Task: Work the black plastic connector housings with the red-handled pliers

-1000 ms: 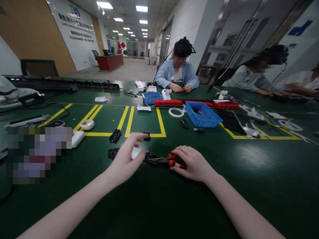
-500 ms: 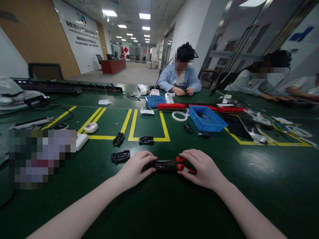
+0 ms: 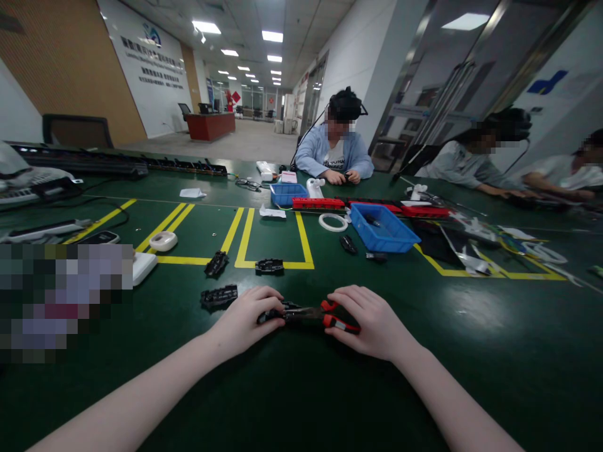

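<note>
Head view, clock centred on the pliers (image 3: 311,312), twelve pointing away from the person: the left hand (image 3: 250,315) pinches a black part (image 3: 270,315) between thumb and fingers at nine, and the right hand (image 3: 370,321) has its fingers curled round the red handles at three. Whether the tips bite the part or only touch it, I cannot tell. A hard squeeze on a shallow bite could let the tips skid off towards the left fingertips, or crack the part; a loose pinch could let it twist. At nine, a second part (image 3: 219,297) lies just beside the left hand, where a leftward swing would knock it; two more lie at ten (image 3: 217,264) and eleven (image 3: 269,267), the latter by the yellow tape (image 3: 308,242). Further off, towards one, a blue bin (image 3: 386,237) blocks a straight reach, with a red strip (image 3: 318,203) at twelve and a co-worker (image 3: 334,147) beyond.
</note>
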`<action>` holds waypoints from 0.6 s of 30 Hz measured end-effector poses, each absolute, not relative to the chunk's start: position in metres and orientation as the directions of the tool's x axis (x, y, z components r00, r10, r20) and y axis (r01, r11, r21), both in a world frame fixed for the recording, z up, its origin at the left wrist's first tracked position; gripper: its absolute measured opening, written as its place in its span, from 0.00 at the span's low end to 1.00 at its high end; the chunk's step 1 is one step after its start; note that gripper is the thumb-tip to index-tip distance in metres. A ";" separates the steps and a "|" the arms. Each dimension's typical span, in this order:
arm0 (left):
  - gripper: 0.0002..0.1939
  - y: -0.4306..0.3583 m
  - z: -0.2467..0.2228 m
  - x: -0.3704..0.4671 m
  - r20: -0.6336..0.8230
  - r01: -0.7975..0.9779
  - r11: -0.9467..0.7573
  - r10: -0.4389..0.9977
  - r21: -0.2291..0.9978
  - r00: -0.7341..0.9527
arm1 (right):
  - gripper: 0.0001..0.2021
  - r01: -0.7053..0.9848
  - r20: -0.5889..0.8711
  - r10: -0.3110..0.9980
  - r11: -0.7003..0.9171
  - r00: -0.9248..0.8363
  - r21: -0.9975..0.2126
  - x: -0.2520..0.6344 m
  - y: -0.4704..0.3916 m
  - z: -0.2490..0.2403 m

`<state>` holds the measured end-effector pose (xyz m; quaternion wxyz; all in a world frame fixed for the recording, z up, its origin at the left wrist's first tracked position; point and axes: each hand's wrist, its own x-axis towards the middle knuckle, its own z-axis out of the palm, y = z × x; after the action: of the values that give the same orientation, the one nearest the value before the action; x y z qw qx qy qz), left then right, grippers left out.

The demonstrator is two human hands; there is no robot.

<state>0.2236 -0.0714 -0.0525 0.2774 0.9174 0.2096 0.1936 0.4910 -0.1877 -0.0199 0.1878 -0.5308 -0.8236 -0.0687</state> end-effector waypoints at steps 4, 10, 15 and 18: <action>0.06 -0.074 -0.052 0.222 0.252 0.272 -0.747 0.505 0.606 0.825 | 0.19 0.904 0.380 0.856 0.415 -0.349 -0.105 0.491 -0.189 -0.020; 0.06 -0.077 -0.043 0.221 0.216 0.274 -0.678 0.545 0.682 0.810 | 0.19 0.899 0.376 0.856 0.423 -0.355 -0.113 0.491 -0.190 -0.019; 0.14 -0.093 -0.029 0.205 0.266 0.273 -0.615 0.640 0.740 0.721 | 0.20 0.892 0.396 0.840 0.441 -0.370 -0.103 0.492 -0.191 -0.019; 0.14 -0.133 -0.022 0.171 0.327 0.277 -0.649 0.650 0.708 0.686 | 0.20 0.887 0.417 0.828 0.451 -0.376 -0.096 0.494 -0.193 -0.018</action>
<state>0.1714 -0.1329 -0.0224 0.3205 0.8604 0.2695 0.2906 0.4935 -0.1932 -0.0175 0.2073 -0.5188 -0.8263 -0.0719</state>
